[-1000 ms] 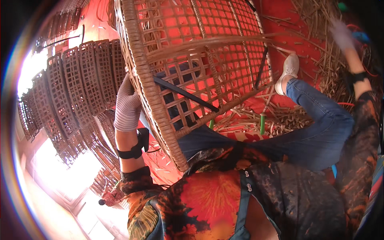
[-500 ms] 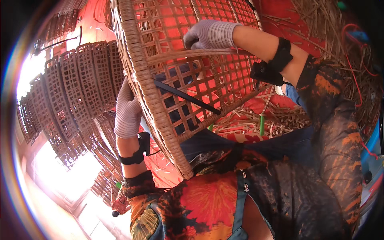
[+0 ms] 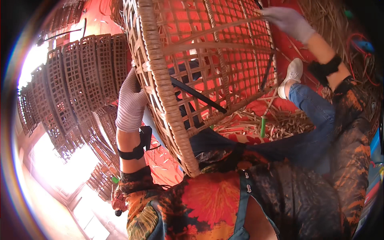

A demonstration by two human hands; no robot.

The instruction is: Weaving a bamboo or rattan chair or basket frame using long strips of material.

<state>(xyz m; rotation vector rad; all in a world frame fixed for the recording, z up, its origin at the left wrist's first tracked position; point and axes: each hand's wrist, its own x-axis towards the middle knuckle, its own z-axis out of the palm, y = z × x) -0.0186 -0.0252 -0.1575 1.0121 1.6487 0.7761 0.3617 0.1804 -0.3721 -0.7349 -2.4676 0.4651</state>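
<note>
A large woven rattan basket frame (image 3: 168, 96) with an open lattice tilts across my lap. My left hand (image 3: 130, 102), in a light knit glove, grips the thick braided rim from the outside. My right hand (image 3: 286, 20), also gloved, is up at the top right and pinches the end of a long flat rattan strip (image 3: 212, 34) that runs across the lattice. A dark metal bar (image 3: 196, 94) crosses inside the frame. My legs in blue jeans (image 3: 312, 120) and a white shoe (image 3: 292, 74) lie beyond the basket.
Stacks of finished lattice baskets (image 3: 76, 88) stand on the left. Loose rattan strips (image 3: 276, 120) litter the red floor mat (image 3: 248, 116), with a heap of cane (image 3: 320, 16) at the top right. A green rod (image 3: 263, 126) stands among the strips.
My right hand has moved from the middle of the lattice up and to the right, drawing the rattan strip along. The left hand keeps its hold on the rim.
</note>
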